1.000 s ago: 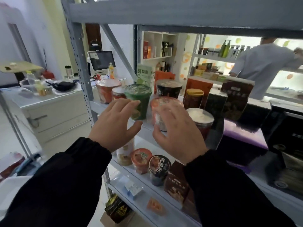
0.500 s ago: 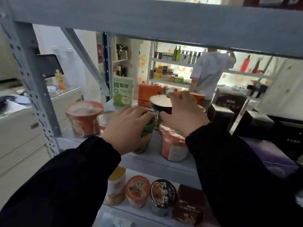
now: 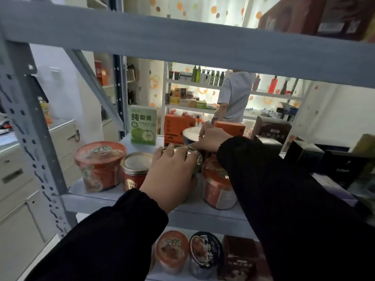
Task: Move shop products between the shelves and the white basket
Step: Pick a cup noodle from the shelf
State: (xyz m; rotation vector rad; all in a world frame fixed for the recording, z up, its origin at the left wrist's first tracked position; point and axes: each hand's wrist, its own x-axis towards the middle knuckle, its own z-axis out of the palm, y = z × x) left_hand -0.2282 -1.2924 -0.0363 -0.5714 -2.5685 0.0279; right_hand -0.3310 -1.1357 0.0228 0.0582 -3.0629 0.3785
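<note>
On the flat grey metal shelf (image 3: 91, 196), your left grip (image 3: 170, 175) is clenched round the side of the round green cup with a shiny foil lid (image 3: 198, 164). That cup stands between the gold-lidded glass jar (image 3: 135, 169) and the red-labelled clear tub (image 3: 218, 189). Just behind it, your right grip (image 3: 213, 137) curls its fingers over the rim of the dark round cup with a pale lid (image 3: 189, 132).

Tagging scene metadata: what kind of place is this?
Likely a small shop, perhaps a mock one: metal shelves stocked with noodle cups, a jar and a juice carton; more stocked shelving behind, where another person stands.
</note>
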